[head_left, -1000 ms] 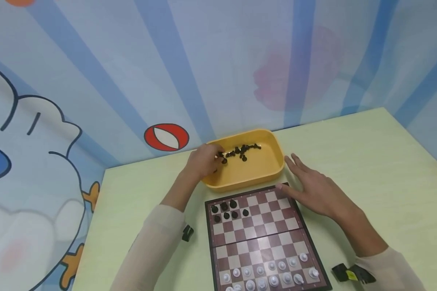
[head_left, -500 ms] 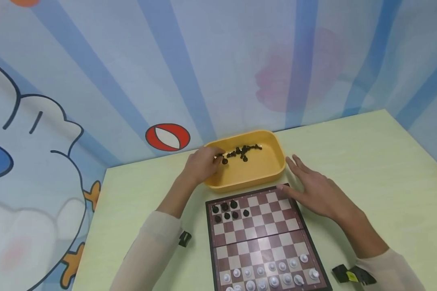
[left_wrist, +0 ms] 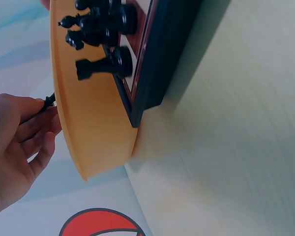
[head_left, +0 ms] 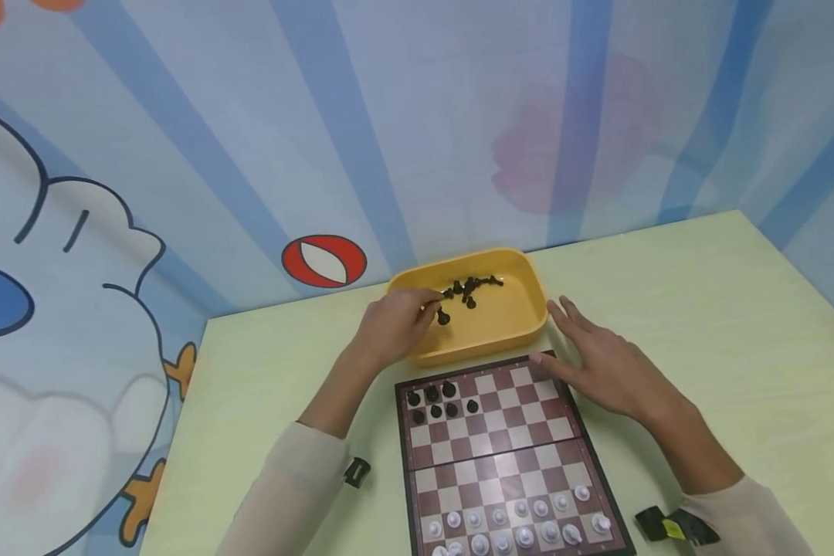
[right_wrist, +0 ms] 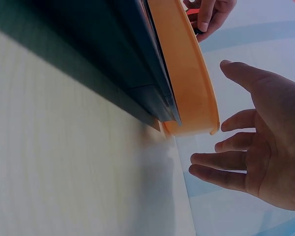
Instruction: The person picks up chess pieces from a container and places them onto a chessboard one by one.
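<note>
My left hand (head_left: 398,328) is over the left part of a yellow tray (head_left: 507,315), palm side hidden in the head view. Between its thumb and fingers it pinches a black chess piece (left_wrist: 48,102), seen at the tray's rim in the left wrist view; the fingers hide which piece. Another black piece (head_left: 443,317) shows just below the fingertips. Several black pieces (head_left: 469,286) lie jumbled in the tray. My right hand (head_left: 601,361), fingers spread and holding nothing, is beside the tray's right end, its thumb over the far right corner of the chessboard (head_left: 521,436).
Several black chess pieces (head_left: 452,409) stand at the board's far left. White pieces (head_left: 524,535) line its near rows. The pale table (head_left: 723,309) meets a printed wall (head_left: 445,139) behind the tray. A black strap (head_left: 674,527) is at the right wrist.
My left hand has shifted right and slightly nearer within the tray. The black piece beside its fingertips has moved a little right and nearer. My right hand has stayed in place.
</note>
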`<state>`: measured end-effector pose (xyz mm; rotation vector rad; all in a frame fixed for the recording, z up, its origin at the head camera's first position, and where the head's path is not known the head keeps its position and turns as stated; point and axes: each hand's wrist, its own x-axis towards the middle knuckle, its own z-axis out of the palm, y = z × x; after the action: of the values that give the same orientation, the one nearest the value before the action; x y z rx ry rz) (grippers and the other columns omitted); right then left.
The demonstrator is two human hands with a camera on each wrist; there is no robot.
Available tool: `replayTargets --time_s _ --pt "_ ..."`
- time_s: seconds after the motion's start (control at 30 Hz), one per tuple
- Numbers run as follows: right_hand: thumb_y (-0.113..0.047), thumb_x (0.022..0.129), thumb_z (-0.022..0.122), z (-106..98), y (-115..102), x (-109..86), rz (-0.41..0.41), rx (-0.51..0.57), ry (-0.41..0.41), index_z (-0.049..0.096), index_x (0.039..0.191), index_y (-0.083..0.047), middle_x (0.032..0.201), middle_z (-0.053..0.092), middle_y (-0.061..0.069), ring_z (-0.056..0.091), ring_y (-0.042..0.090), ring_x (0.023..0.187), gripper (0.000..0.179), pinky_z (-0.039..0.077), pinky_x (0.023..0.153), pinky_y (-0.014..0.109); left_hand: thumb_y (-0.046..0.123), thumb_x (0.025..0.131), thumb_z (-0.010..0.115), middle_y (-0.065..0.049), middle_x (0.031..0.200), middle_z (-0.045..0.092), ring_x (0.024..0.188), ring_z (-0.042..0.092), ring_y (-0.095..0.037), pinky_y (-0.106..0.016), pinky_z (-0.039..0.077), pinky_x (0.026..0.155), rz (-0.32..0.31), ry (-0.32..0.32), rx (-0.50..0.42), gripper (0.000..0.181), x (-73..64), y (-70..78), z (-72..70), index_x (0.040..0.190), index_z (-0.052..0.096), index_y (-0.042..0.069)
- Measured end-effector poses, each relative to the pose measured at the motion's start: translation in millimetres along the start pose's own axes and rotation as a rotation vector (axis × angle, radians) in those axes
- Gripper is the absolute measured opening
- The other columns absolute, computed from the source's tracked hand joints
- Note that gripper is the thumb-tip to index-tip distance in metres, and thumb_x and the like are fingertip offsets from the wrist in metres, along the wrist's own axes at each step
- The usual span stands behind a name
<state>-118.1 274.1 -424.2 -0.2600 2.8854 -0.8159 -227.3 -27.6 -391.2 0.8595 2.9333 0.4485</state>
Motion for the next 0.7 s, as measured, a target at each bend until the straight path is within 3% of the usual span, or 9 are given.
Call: replayTargets --time_s 0.23,0.6,0.7 --pt "-0.07 0.102 0.053 0 -1 -0.1 -0.001 0.0 0.002 0.017 0.171 -0.013 0.178 0.013 0.017 0.04 0.056 0.148 0.097 0.041 0.11 0.076 0.025 0.109 0.062 -0.001 0.12 0.079 0.078 0.065 -0.011 -0.025 0.047 0.057 0.033 0.038 -0.01 0.027 -10.7 4.4 -1.2 0.128 0.077 0.014" --pt "-0.071 0.101 0.052 -2 -3 -1.0 0.004 0.002 -0.006 0.017 0.171 -0.013 0.178 0.013 0.016 0.04 0.056 0.148 0.097 0.04 0.111 0.075 0.022 0.105 0.069 0.0 0.101 0.068 0.079 0.063 -0.012 -0.022 0.049 0.059 0.157 0.14 -0.037 0.02 -25.9 14.9 -2.5 0.122 0.078 0.015" --pt "-0.071 0.102 0.052 -2 -4 -1.2 -0.001 -0.001 -0.004 0.016 0.171 -0.013 0.178 0.013 0.016 0.04 0.056 0.148 0.097 0.041 0.112 0.075 0.021 0.105 0.07 0.0 0.102 0.071 0.081 0.065 -0.012 -0.022 0.052 0.061 0.156 0.145 -0.031 0.021 -29.5 19.2 -3.9 0.123 0.077 0.015"
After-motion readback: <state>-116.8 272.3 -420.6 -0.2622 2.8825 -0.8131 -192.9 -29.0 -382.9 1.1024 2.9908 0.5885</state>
